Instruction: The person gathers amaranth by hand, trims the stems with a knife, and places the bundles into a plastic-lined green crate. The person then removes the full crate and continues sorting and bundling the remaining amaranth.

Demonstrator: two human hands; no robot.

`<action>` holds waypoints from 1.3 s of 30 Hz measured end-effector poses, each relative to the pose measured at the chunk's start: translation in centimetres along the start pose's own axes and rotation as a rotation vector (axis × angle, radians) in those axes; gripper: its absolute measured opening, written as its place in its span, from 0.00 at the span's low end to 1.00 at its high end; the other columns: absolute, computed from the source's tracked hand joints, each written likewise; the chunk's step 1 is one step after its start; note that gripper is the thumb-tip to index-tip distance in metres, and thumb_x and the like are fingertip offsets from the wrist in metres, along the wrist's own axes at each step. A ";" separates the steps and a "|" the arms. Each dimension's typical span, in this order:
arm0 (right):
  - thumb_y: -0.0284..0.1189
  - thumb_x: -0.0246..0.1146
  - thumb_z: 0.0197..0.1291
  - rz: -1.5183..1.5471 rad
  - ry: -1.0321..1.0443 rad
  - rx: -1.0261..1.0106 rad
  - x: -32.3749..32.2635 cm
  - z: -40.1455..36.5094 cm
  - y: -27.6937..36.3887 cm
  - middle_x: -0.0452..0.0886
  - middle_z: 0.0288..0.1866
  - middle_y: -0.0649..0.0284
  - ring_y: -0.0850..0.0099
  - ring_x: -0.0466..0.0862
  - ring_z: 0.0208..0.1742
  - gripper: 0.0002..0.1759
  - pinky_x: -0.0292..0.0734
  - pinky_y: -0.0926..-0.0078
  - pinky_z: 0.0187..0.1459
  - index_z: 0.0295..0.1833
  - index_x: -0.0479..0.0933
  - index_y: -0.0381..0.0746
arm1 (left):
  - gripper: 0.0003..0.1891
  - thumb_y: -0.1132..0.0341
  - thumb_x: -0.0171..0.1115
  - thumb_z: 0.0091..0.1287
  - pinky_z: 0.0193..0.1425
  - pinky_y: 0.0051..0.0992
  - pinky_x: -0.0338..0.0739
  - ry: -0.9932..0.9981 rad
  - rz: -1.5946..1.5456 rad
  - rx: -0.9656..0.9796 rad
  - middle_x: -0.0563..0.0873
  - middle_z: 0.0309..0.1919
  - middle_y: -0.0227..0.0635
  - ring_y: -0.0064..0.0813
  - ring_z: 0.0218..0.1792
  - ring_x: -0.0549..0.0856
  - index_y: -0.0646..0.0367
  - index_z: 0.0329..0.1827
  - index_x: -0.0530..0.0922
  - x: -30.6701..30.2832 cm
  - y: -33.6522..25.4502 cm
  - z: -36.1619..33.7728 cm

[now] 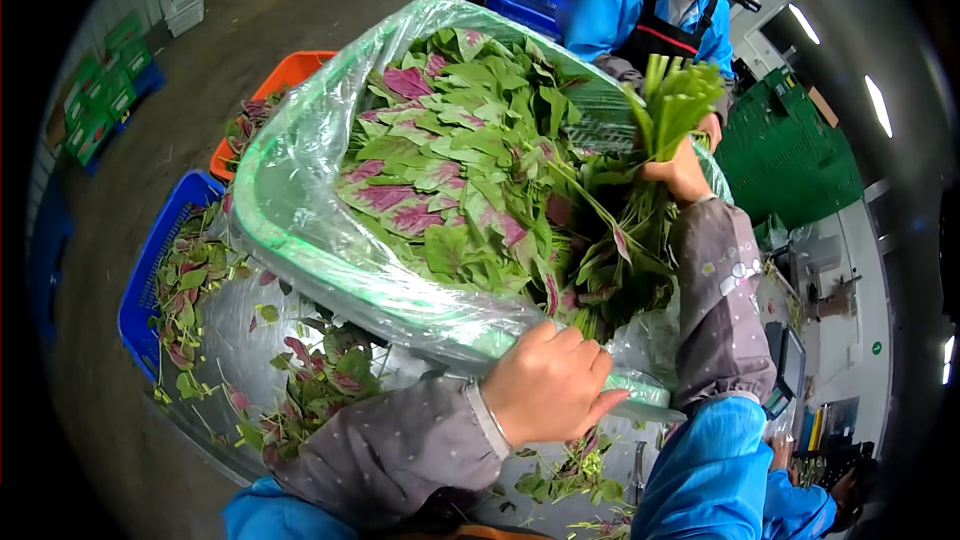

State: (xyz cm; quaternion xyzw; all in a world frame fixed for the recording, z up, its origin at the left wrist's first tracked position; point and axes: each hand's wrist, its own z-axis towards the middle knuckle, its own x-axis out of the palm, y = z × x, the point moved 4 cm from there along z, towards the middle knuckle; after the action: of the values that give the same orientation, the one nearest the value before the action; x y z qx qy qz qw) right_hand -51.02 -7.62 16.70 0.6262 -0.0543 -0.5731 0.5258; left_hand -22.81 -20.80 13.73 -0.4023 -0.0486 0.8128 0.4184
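Your left hand (548,385) has its grip clamped on the near rim of one green crate (252,155), over the clear plastic liner (312,165). Below, loose leaves (345,375), too many to count, litter your metal counter (240,340). A heap of green-and-purple greens (440,180) fills much of the crate. Your right hand (683,172) has its grip clamped around one bunch (672,105), stems up, at the crate's right end. Left of the crate sit two baskets, one blue (140,310), one orange (300,65). One co-worker (615,5) stands beyond.
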 end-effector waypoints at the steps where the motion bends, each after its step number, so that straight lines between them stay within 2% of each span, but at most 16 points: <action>1: 0.20 0.62 0.30 0.040 -0.069 -0.045 -0.8 -0.5 2.1 0.73 0.35 0.68 0.76 0.72 0.36 0.25 0.67 0.81 0.40 0.44 0.72 0.34 | 0.16 0.50 0.63 0.53 0.27 0.25 0.62 -0.017 0.000 -0.001 0.69 0.16 0.25 0.25 0.21 0.72 0.53 0.20 0.73 0.0 0.0 0.0; 8: 0.18 0.63 0.34 0.101 -0.364 -0.129 -8.1 -6.0 12.4 0.77 0.36 0.67 0.76 0.76 0.36 0.21 0.71 0.79 0.41 0.42 0.74 0.32 | 0.19 0.48 0.62 0.52 0.31 0.29 0.68 -0.009 0.052 -0.025 0.75 0.16 0.28 0.30 0.24 0.77 0.54 0.16 0.76 -0.5 -0.8 0.1; 10: 0.19 0.64 0.36 0.106 -0.403 -0.120 -10.4 -8.9 14.6 0.77 0.39 0.65 0.74 0.77 0.40 0.26 0.72 0.76 0.43 0.49 0.72 0.33 | 0.19 0.48 0.63 0.52 0.32 0.29 0.69 0.128 0.149 -0.052 0.77 0.17 0.29 0.32 0.24 0.78 0.56 0.17 0.77 -1.0 -1.2 0.2; 12: 0.19 0.63 0.36 0.221 -0.388 -0.108 -10.9 -13.3 19.2 0.76 0.43 0.64 0.73 0.77 0.44 0.30 0.72 0.75 0.45 0.53 0.70 0.33 | 0.18 0.46 0.62 0.51 0.34 0.33 0.71 -0.088 -0.071 -0.117 0.80 0.19 0.32 0.36 0.25 0.79 0.53 0.26 0.81 -1.2 -0.9 0.0; 14: 0.16 0.63 0.40 0.131 -0.382 -0.156 -12.6 -17.8 21.1 0.75 0.47 0.61 0.69 0.76 0.47 0.33 0.72 0.69 0.51 0.58 0.67 0.34 | 0.18 0.47 0.60 0.52 0.38 0.31 0.71 0.159 0.134 -0.075 0.82 0.23 0.34 0.35 0.30 0.81 0.53 0.25 0.82 -1.0 -1.4 0.3; 16: 0.15 0.62 0.43 0.253 -0.319 -0.270 -13.3 -23.0 23.8 0.74 0.48 0.60 0.67 0.74 0.50 0.35 0.71 0.65 0.52 0.62 0.65 0.37 | 0.16 0.48 0.61 0.52 0.38 0.32 0.72 0.043 0.125 -0.101 0.83 0.24 0.34 0.34 0.31 0.81 0.52 0.27 0.82 -0.2 -0.8 0.0; 19: 0.26 0.66 0.49 0.352 -0.166 -0.407 -12.2 -29.9 28.2 0.70 0.40 0.63 0.67 0.72 0.46 0.36 0.69 0.65 0.51 0.66 0.63 0.46 | 0.24 0.53 0.64 0.48 0.58 0.37 0.64 0.047 0.044 -0.126 0.82 0.43 0.36 0.37 0.51 0.77 0.53 0.48 0.78 -1.2 -2.9 -0.2; 22: 0.41 0.68 0.49 0.216 -0.274 -0.466 -10.6 -36.1 28.9 0.69 0.30 0.66 0.70 0.73 0.36 0.29 0.67 0.70 0.43 0.53 0.66 0.41 | 0.33 0.60 0.63 0.45 0.67 0.40 0.55 0.037 -0.067 -0.101 0.75 0.54 0.41 0.42 0.61 0.68 0.55 0.58 0.70 -1.2 -8.8 -2.3; 25: 0.44 0.69 0.48 0.302 -0.297 -0.445 -7.3 -41.1 28.8 0.69 0.28 0.67 0.70 0.74 0.33 0.28 0.66 0.70 0.42 0.48 0.64 0.42 | 0.35 0.64 0.63 0.41 0.67 0.49 0.52 0.197 -0.051 0.155 0.71 0.58 0.42 0.44 0.64 0.63 0.45 0.59 0.70 3.2 -15.9 -6.8; 28: 0.42 0.67 0.52 0.334 -0.247 -0.422 -5.6 -46.1 25.7 0.70 0.31 0.65 0.69 0.74 0.35 0.29 0.67 0.67 0.43 0.55 0.62 0.45 | 0.21 0.66 0.60 0.43 0.67 0.47 0.53 0.642 -0.136 0.228 0.72 0.57 0.39 0.39 0.65 0.64 0.49 0.45 0.80 9.8 -18.1 -13.9; 29: 0.39 0.66 0.52 0.381 -0.208 -0.428 -4.7 -47.5 23.8 0.70 0.32 0.65 0.68 0.74 0.37 0.29 0.67 0.66 0.44 0.56 0.62 0.46 | 0.20 0.67 0.59 0.44 0.64 0.42 0.61 0.937 -0.284 0.039 0.75 0.54 0.41 0.40 0.59 0.71 0.51 0.44 0.81 11.3 -17.7 -15.8; 31: 0.30 0.62 0.53 0.502 -0.173 -0.353 -1.7 -50.0 21.5 0.68 0.33 0.64 0.67 0.73 0.42 0.27 0.68 0.63 0.47 0.59 0.60 0.47 | 0.15 0.71 0.60 0.48 0.52 0.32 0.74 0.749 -0.613 -0.106 0.84 0.39 0.41 0.40 0.45 0.81 0.54 0.42 0.82 13.2 -15.1 -18.2; 33: 0.25 0.60 0.48 0.212 -0.135 -0.070 1.3 -53.0 14.6 0.72 0.45 0.62 0.67 0.72 0.48 0.24 0.67 0.68 0.52 0.55 0.67 0.42 | 0.10 0.68 0.62 0.58 0.48 0.27 0.77 0.701 -0.800 -0.545 0.85 0.35 0.36 0.28 0.40 0.84 0.63 0.41 0.81 10.9 -14.1 -17.3; 35: 0.26 0.61 0.48 0.035 -0.352 0.109 3.6 -53.4 14.0 0.76 0.44 0.62 0.68 0.74 0.48 0.20 0.66 0.69 0.53 0.50 0.72 0.37 | 0.15 0.63 0.57 0.65 0.44 0.26 0.80 0.745 -1.217 -0.930 0.85 0.33 0.45 0.33 0.35 0.86 0.70 0.39 0.79 6.3 -16.9 -15.1; 37: 0.26 0.61 0.49 -0.055 -0.600 0.105 5.2 -52.9 14.1 0.77 0.45 0.61 0.68 0.75 0.48 0.20 0.68 0.71 0.52 0.51 0.71 0.35 | 0.30 0.49 0.41 0.71 0.50 0.33 0.78 1.121 -1.722 -1.010 0.84 0.36 0.51 0.45 0.41 0.84 0.74 0.44 0.76 4.6 -19.5 -15.6; 39: 0.22 0.62 0.47 0.204 -0.752 -0.006 7.1 -52.0 13.0 0.75 0.42 0.61 0.67 0.75 0.47 0.16 0.68 0.69 0.51 0.44 0.71 0.37 | 0.37 0.41 0.38 0.68 0.62 0.42 0.68 1.262 -2.008 -1.062 0.80 0.45 0.56 0.48 0.54 0.77 0.76 0.55 0.68 3.7 -23.5 -15.3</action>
State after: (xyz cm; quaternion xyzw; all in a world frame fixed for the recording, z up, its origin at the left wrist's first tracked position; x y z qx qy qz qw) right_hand -1.39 12.89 10.47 0.3624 -0.3035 -0.7077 0.5252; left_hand 1.64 -6.95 10.99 -0.6168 -0.4368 -0.3008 0.5816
